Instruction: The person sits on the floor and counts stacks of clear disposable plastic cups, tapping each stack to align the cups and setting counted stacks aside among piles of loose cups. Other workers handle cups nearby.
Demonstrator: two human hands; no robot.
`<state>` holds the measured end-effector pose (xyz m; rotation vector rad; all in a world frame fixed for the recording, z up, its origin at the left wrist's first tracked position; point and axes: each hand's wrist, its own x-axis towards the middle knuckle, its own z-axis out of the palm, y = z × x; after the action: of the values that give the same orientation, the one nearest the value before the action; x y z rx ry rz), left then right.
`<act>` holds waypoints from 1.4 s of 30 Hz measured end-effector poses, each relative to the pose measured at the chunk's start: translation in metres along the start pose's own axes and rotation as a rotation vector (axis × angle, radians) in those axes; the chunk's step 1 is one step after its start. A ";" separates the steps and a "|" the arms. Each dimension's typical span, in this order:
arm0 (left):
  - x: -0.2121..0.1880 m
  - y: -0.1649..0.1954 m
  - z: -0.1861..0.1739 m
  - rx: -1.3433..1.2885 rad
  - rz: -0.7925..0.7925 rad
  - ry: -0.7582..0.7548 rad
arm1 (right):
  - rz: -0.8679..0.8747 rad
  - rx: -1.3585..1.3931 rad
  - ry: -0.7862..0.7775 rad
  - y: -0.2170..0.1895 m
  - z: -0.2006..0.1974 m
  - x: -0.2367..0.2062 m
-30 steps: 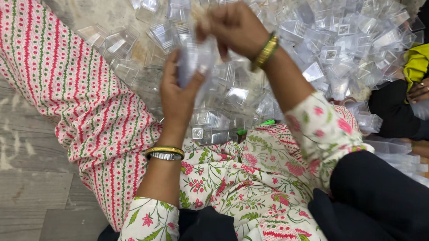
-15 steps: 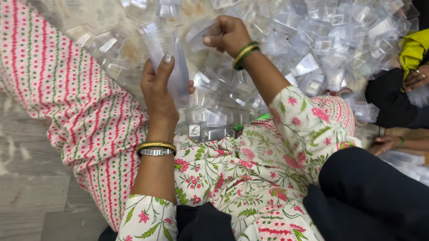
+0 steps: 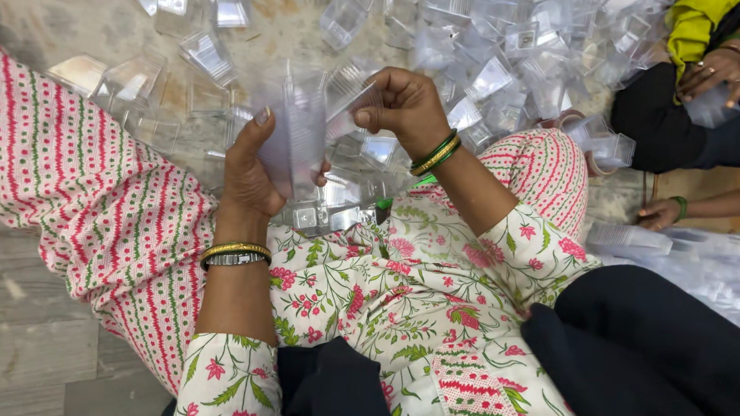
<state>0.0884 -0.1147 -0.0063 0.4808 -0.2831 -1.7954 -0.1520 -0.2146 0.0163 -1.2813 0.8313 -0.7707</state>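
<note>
Pale, worn floor [image 3: 16,358] with wood-grain planks toward seven o'clock. Strewn from eleven to two o'clock, a dense heap of small clear plastic boxes [image 3: 496,63], touching and overlapping. Near three o'clock, a stack of clear lids [image 3: 638,239] lying flat.

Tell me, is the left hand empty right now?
No, the left hand grips a stack of clear plastic containers, fingers wrapped around it.
</note>
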 end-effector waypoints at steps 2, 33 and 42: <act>0.000 0.000 0.000 0.012 0.002 -0.005 | -0.017 0.035 0.020 0.002 -0.002 -0.003; 0.005 -0.007 0.001 0.425 0.064 -0.014 | -0.306 -0.149 0.147 -0.052 0.004 -0.025; 0.003 -0.022 -0.003 0.554 0.170 -0.087 | -0.208 -0.346 0.220 -0.050 0.029 -0.044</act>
<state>0.0699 -0.1111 -0.0191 0.7410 -0.8681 -1.5619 -0.1504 -0.1693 0.0725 -1.6285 1.0519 -0.9759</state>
